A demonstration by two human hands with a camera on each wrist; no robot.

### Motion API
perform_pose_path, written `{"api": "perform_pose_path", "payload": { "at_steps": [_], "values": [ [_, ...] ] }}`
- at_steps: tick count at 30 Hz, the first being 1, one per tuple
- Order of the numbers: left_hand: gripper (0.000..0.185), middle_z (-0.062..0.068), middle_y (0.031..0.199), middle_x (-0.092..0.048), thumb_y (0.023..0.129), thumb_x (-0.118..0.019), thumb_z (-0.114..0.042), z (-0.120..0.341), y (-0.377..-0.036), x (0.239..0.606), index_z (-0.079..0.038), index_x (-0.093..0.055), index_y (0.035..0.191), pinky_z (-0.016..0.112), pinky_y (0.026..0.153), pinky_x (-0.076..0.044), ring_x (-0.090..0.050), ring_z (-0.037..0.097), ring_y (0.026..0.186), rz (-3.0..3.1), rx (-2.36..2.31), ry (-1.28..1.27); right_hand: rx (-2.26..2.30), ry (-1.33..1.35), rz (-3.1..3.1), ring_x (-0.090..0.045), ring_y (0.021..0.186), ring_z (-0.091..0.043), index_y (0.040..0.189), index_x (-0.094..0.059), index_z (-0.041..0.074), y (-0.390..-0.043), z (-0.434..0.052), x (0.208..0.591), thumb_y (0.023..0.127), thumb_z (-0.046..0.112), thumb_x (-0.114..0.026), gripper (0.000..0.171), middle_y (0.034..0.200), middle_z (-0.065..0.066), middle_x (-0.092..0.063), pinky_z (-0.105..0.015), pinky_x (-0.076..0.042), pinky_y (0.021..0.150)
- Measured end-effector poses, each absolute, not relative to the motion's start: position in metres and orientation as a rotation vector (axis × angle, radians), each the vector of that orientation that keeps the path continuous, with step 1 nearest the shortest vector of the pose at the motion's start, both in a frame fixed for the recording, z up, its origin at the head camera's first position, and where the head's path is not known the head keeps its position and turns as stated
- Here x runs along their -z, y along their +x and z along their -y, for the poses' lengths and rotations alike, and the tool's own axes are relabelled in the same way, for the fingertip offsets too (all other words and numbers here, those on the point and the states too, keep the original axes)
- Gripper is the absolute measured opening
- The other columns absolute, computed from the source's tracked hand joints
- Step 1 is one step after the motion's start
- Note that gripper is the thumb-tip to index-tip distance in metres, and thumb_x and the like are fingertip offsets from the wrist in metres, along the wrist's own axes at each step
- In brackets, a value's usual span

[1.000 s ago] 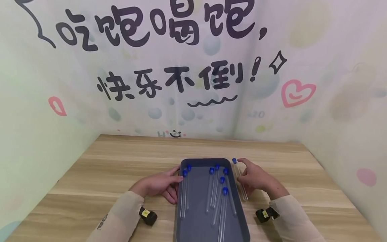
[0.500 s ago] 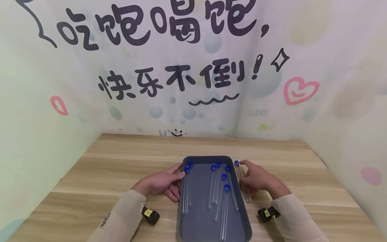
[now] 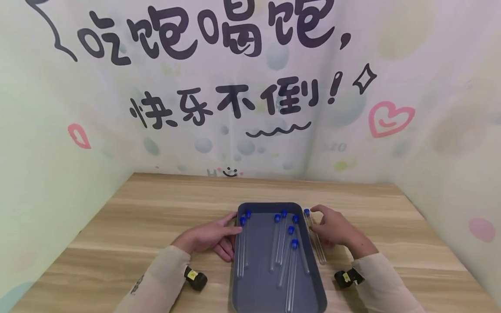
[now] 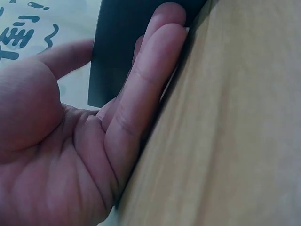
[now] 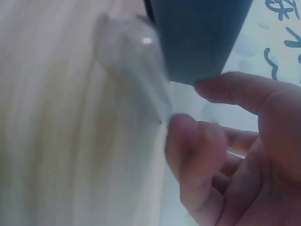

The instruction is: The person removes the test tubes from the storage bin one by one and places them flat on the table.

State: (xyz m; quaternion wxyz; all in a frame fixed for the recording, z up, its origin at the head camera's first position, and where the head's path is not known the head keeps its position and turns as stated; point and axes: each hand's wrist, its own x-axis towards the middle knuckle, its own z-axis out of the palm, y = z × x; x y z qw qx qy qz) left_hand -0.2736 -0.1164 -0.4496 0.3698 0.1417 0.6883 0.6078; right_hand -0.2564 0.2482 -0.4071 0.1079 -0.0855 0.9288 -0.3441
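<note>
Right wrist view blurred: only the rounded clear end of a test tube (image 5: 127,52) and a dark tray corner (image 5: 202,37) read clearly. Left wrist view mostly palm; tray contents hidden there. In the head view the tray's near edge is cut off by the frame bottom.

Right hand (image 3: 334,228) lies on the wooden table (image 3: 156,208) just outside the grey tray's (image 3: 258,295) right rim, fingers curled around a clear, blue-capped test tube (image 3: 314,237) lying alongside that rim, cap away from the person. Exact contact of the thumb hard to make out.

Left hand (image 3: 207,237) unclenched, straight fingers (image 4: 150,80) pressed flat against the tray's left outer wall, holding nothing.

Inside the tray: more clear blue-capped tubes (image 3: 279,243), lying lengthwise, caps toward the far end.
</note>
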Motion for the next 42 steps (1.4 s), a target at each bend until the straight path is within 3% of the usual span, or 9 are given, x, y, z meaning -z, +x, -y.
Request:
{"api": "perform_pose_path", "payload": {
  "at_steps": [7, 15, 21, 26, 32, 42],
  "values": [
    [0.089, 0.018, 0.097, -0.066, 0.101, -0.058, -0.027, 0.118, -0.273, 0.449, -0.026, 0.007, 0.161, 0.044, 0.072, -0.064, -0.073, 0.024, 0.073, -1.759, -1.535, 0.375, 1.035, -0.294, -2.816, -0.058, 0.051, -0.024, 0.138, -0.053, 0.004, -0.254, -0.24, 0.397, 0.099, 0.018, -0.06, 0.042, 0.079, -0.014, -0.064, -0.032, -0.049, 0.043],
    [0.091, 0.019, 0.096, -0.068, 0.1, -0.06, -0.024, 0.117, -0.272, 0.45, -0.026, 0.008, 0.161, 0.044, 0.072, -0.064, -0.073, 0.024, 0.073, -1.746, -1.547, 0.379, 1.102, -0.358, -2.843, -0.061, 0.057, -0.031, 0.141, -0.051, 0.01, -0.241, -0.22, 0.383, 0.099, 0.021, -0.062, 0.045, 0.082, -0.014, -0.065, -0.035, -0.05, 0.046],
    [0.087, 0.018, 0.098, -0.069, 0.102, -0.057, -0.022, 0.117, -0.272, 0.451, -0.028, 0.007, 0.161, 0.045, 0.071, -0.064, -0.073, 0.025, 0.073, -1.752, -1.541, 0.393, 1.207, -0.4, -2.765, -0.059, 0.054, -0.029, 0.141, -0.05, 0.015, -0.232, -0.201, 0.371, 0.098, 0.021, -0.063, 0.045, 0.088, -0.016, -0.066, -0.038, -0.052, 0.043],
    [0.087, 0.019, 0.098, -0.068, 0.101, -0.057, -0.022, 0.118, -0.274, 0.451, -0.029, 0.006, 0.161, 0.045, 0.07, -0.064, -0.073, 0.025, 0.073, -1.765, -1.533, 0.385, 1.259, -0.46, -2.675, -0.058, 0.048, -0.023, 0.138, -0.052, 0.014, -0.23, -0.183, 0.363, 0.098, 0.018, -0.063, 0.042, 0.081, -0.011, -0.066, -0.045, -0.057, 0.048],
    [0.087, 0.02, 0.099, -0.068, 0.1, -0.058, -0.024, 0.119, -0.275, 0.451, -0.03, 0.004, 0.161, 0.045, 0.071, -0.064, -0.073, 0.025, 0.073, -1.761, -1.537, 0.367, 1.289, -0.494, -2.649, -0.059, 0.046, -0.021, 0.137, -0.054, 0.014, -0.234, -0.163, 0.355, 0.098, 0.02, -0.063, 0.04, 0.078, -0.008, -0.065, -0.041, -0.058, 0.049],
    [0.086, 0.021, 0.101, -0.068, 0.1, -0.058, -0.028, 0.121, -0.275, 0.45, -0.03, 0.003, 0.161, 0.045, 0.074, -0.064, -0.074, 0.025, 0.075, -1.73, -1.545, 0.346, 1.308, -0.544, -2.591, -0.06, 0.047, -0.019, 0.135, -0.056, 0.013, -0.242, -0.133, 0.365, 0.099, 0.021, -0.061, 0.037, 0.082, -0.011, -0.066, -0.047, -0.059, 0.052]
  ]
}}
